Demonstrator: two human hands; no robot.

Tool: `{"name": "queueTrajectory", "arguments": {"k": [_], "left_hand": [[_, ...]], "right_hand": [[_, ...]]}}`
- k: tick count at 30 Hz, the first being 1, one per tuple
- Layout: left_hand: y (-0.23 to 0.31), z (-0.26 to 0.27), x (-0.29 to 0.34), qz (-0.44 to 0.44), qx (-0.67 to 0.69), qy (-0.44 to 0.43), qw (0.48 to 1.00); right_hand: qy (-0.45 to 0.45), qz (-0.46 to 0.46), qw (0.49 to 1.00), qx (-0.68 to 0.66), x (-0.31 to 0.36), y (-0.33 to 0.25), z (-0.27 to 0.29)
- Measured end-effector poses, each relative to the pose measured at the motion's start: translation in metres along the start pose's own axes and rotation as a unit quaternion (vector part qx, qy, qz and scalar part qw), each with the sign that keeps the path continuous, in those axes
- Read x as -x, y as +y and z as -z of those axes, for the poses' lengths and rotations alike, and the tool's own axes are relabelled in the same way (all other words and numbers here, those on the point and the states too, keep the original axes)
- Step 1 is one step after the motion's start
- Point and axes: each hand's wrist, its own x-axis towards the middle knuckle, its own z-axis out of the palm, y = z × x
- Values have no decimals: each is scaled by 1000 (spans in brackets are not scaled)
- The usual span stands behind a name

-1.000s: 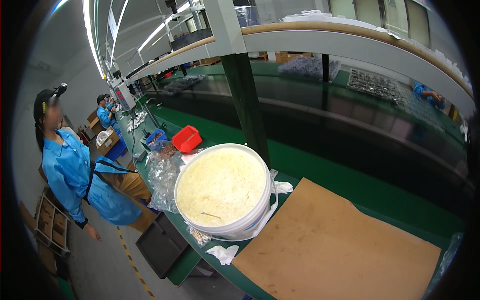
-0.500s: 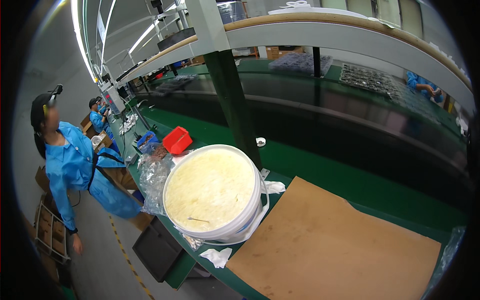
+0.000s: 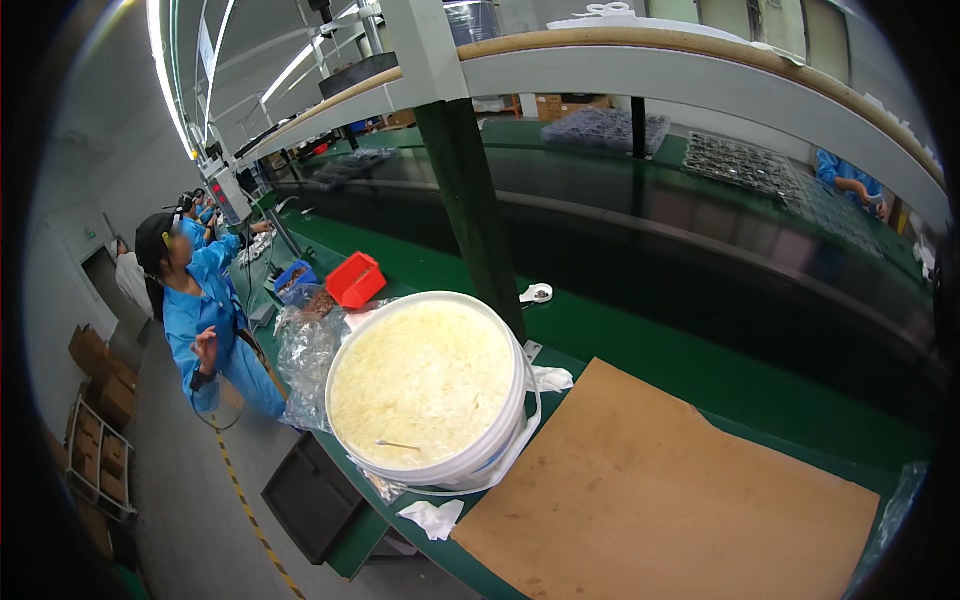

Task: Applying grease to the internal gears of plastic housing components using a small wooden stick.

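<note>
Neither of my hands shows in the head view. A large white bucket stands on the green bench, filled nearly to its rim with a pale yellow, matted material. On that material lies a small thin stick with a whitish tip. To the bucket's right a flat brown cardboard sheet covers the near part of the bench. Crumpled white tissues lie at the bucket's front and right side.
Behind the bucket sit a red bin, a blue bin and a clear plastic bag. A dark conveyor belt runs beyond, under a raised shelf. At left stands a co-worker in blue; a black crate is below the bench.
The co-worker at left has moved farther off, turned toward the bench and raised a hand. A small white round item has come into view on the belt's near side, beside the post.
</note>
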Motion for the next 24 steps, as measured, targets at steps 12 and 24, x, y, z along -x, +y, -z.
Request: {"name": "queueTrajectory", "arguments": {"k": [12, 24], "left_hand": [[14, 13, 16, 13, 1, -12, 1000], [32, 30, 15, 3, -9, -53, 999]], "right_hand": [[3, -9, 1000, 13, -2, -6, -3], [40, -25, 999, 11, 18, -4, -18]]}}
